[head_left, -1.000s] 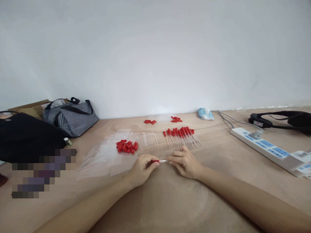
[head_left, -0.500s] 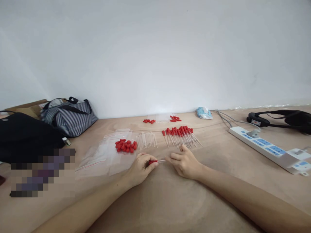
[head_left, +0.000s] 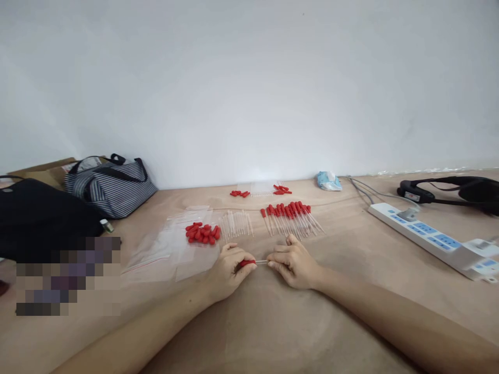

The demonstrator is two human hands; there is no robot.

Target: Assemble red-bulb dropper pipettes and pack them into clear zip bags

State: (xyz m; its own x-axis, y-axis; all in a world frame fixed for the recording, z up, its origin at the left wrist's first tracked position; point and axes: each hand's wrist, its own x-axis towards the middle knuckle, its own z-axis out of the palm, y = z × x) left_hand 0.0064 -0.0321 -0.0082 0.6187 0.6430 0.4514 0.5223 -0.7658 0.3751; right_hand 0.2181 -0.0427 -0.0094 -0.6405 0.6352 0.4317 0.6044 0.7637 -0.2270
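My left hand (head_left: 230, 270) is closed on a red rubber dropper bulb (head_left: 247, 263), which shows between thumb and forefinger. From the bulb a clear glass dropper tube (head_left: 261, 262) runs right into the pinched fingers of my right hand (head_left: 294, 264). How deep the tube sits in the bulb is hidden. Beyond my left hand lie a pile of red bulbs (head_left: 202, 234) on plastic bags and a row of loose glass tubes (head_left: 237, 223). Past my right hand, several droppers with red bulbs fitted (head_left: 290, 215) lie side by side.
Clear plastic bags (head_left: 156, 252) lie at left, near a striped bag (head_left: 117, 187), a black bag (head_left: 42, 221) and a small vial (head_left: 106, 226). More red bulbs (head_left: 239, 194) are by the wall. A blue tissue pack (head_left: 328, 181), power strip (head_left: 429, 234) and black headset (head_left: 448, 189) stand right.
My right fingers have closed more firmly around the tube and shifted slightly left. The left hand still holds the bulb, nearly in the same place.
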